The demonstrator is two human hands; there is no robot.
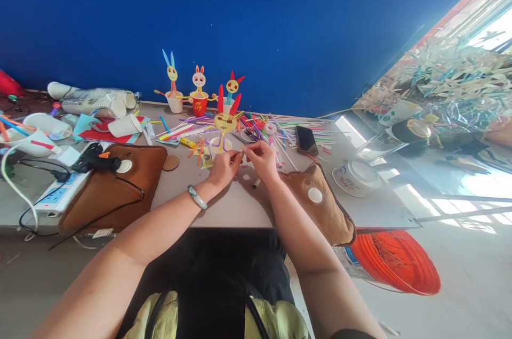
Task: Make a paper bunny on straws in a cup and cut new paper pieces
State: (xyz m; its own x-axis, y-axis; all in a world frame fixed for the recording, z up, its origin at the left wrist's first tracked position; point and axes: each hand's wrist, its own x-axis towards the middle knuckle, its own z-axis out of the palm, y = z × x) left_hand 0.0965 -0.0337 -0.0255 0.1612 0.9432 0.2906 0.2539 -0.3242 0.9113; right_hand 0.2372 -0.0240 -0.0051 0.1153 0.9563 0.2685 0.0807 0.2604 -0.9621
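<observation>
My left hand (225, 167) and my right hand (261, 159) meet above the table, fingertips pinched together around something too small to make out. Just behind them stands a paper-cup rabbit figure (225, 123) with red ears and a yellow face; its white cup (220, 146) is partly covered by my left hand. Farther back, by the blue wall, are a blue-eared figure (172, 73), a pink-faced one (199, 80) in a red cup, and another red-eared one (232, 86). Coloured straws (188, 130) lie scattered behind my hands. A jade-like bangle (197, 197) circles my left wrist.
Brown cushion-like warmers lie left (154, 166) and right (332, 204). A power strip (56, 195) with cords sits at the left edge. Toward the right are a black phone (306, 140) and a white tub (357, 177). An orange bucket (400, 261) stands below the table's right side.
</observation>
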